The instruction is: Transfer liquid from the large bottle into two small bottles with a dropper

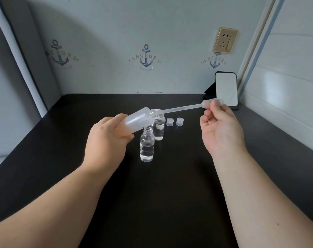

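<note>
Centrally, dark worktop [170, 194] against an anchor-print wall [152, 33]; socket [225, 40] and propped phone [225, 90] at 1 o'clock. Left hand [105, 138] grips the tilted large bottle [134, 122]; right hand [221, 129] pinches the dropper [184, 108] bulb, tip at its mouth. Two small bottles [147, 147] stand open below, two caps [174, 121] just beside.

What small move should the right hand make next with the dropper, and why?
Probably slide the dropper tip deeper into the tilted large bottle held by the left hand: the tip sits just at its open mouth while the right hand pinches the bulb.
</note>
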`<state>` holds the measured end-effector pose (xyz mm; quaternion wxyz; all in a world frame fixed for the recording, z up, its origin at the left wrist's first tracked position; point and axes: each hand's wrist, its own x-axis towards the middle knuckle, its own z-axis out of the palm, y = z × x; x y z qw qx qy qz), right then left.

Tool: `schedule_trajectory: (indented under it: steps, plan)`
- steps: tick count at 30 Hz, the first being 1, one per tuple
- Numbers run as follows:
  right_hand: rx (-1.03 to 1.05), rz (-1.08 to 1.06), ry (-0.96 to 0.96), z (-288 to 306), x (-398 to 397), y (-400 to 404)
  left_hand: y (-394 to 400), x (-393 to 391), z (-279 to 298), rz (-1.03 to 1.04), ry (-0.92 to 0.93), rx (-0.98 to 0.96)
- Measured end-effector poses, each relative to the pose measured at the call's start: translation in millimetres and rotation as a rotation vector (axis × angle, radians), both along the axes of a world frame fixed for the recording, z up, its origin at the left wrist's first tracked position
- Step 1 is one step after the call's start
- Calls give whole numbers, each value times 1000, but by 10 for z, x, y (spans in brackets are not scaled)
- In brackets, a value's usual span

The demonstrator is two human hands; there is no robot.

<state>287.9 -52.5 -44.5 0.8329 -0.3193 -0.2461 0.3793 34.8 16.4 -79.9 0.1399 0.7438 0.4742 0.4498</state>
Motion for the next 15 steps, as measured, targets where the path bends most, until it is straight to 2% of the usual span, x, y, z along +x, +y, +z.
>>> schedule_trajectory:
  steps: [15]
  plan:
    - [-53,167,-357,-15,-241,-5,-4,40,-40,-27,40,63]
